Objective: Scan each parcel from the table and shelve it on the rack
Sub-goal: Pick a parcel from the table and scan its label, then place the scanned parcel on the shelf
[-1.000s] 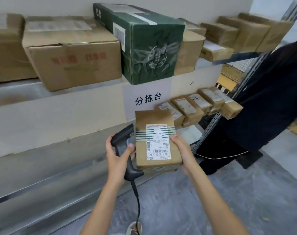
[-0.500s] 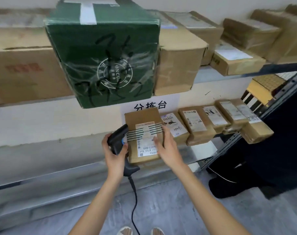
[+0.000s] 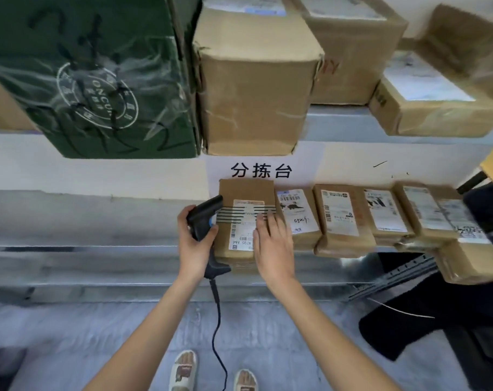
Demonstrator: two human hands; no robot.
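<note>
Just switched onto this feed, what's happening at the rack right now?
A person is shelving a brown parcel on the lower shelf, at the left end of a row of parcels. The right hand lies flat on its label, fingers straight, pressing it into place. The left hand grips a black corded scanner right beside the parcel. Bigger boxes, one of them green, sit on the shelf above.

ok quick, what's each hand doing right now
left hand: grips the scanner.
right hand: open, fingers flat on the parcel.
</note>
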